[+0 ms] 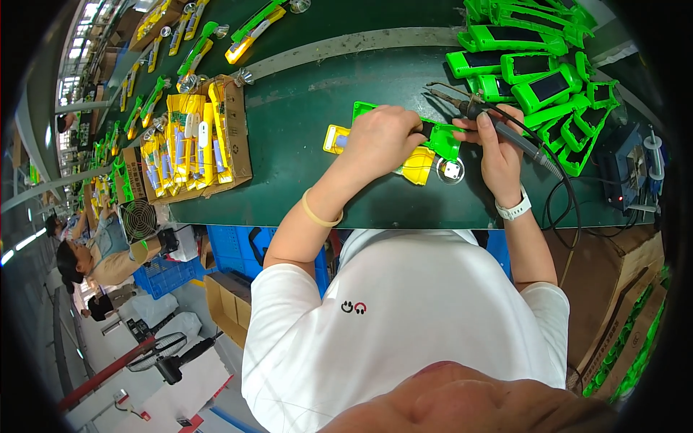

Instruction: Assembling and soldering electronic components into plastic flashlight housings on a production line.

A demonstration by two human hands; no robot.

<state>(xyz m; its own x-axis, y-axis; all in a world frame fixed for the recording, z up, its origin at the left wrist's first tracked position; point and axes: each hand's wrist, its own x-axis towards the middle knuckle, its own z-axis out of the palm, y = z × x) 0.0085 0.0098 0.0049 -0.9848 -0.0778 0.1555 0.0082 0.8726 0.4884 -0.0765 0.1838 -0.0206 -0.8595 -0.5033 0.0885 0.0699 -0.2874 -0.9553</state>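
Note:
My left hand (382,141) lies over a green plastic housing (445,142), its fingers closed in a pinch; what they hold is hidden. Under that hand sits a yellow lamp half (417,167) with thin wires and a blue-grey cylindrical cell showing at its left end. A round clear reflector (451,171) with a white centre joins its right end. In my right hand (497,155) is a soldering iron (521,140), its tip pointing up and left, away from the lamp parts. The fingertips of that hand are at the green housing's right edge.
At left stands a cardboard box (234,130) of yellow lamp halves. Green housings (548,86) with dark panels pile up at the far right. A blue soldering station (622,169) stands right, its black cable looping beside my right arm. Another person (108,252) sits farther left.

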